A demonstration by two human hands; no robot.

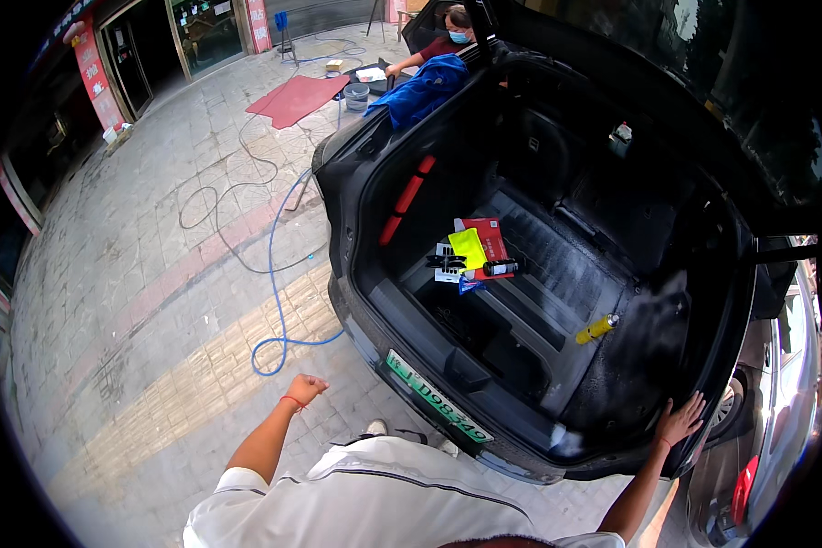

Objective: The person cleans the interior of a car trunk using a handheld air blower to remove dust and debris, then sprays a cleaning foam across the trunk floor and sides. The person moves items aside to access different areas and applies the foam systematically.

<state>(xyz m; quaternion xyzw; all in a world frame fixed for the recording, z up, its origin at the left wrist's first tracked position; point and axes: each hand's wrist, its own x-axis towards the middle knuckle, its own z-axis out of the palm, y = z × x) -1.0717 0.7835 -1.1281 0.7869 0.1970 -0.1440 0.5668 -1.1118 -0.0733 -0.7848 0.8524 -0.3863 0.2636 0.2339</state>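
Observation:
In front of me is the open cargo area of a dark car, its load sill (445, 366) nearest my body. My right hand (682, 419) rests flat, fingers spread, against the right side of the boot opening. Out over the paving, left of the bumper, my left hand (306, 390) is loosely curled with nothing visible in it. On the boot floor lie a red folder or box (496, 236), a yellow cloth (468, 248), a black bottle (503, 267) and a black-bristled item (446, 261). Farther right lies a yellow spray can (596, 329). Whitish residue marks the floor lining (555, 253).
A blue cloth (425, 89) drapes over the car's left rear side, near a masked person (445, 44). A blue hose (279, 301), a red mat (298, 99) and a bucket (356, 97) are on the pavement. Another car (753, 411) stands close on the right.

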